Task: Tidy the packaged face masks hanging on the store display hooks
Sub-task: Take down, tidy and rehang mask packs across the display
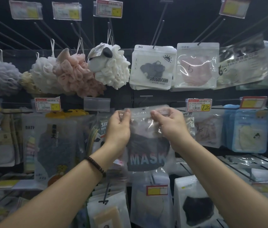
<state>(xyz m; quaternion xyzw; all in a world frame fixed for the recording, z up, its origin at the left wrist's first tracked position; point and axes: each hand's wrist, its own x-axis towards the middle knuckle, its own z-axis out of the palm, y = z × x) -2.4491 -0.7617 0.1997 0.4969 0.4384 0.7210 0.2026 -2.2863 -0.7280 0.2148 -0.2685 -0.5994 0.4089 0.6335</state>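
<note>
display wall: a dark store rack of long black metal hooks (158,28) filled the view, goods hanging in rows.
upper left row: mesh bath puffs hung by cords, a ruffled white sheep-shaped puff (113,71) just beside a pink ruffled puff (75,76).
upper right row: a white opaque packet with a dark mask printed on it (152,68) hung beside a clear plastic packet holding a pale pink mask (196,68), their edges touching.
right side: light blue packets with cream masks (247,130) hung at hand level.
task item: a clear glossy packet holding a dark mask, lettered "mask" (146,145), was held up at the centre of the rack, below the white packet; its top edge was blurred, so it could not be told whether its hole sat on a hook.
left hand (118,129): fingers curled, pinching the packet's top left corner.
right hand (171,125): fingers curled, pinching the packet's top right corner.
price tag: a red-edged white and yellow label marked "72" (198,105) sat just right of the right hand.
wrist: a dark beaded bracelet (95,165) circled the left wrist.
</note>
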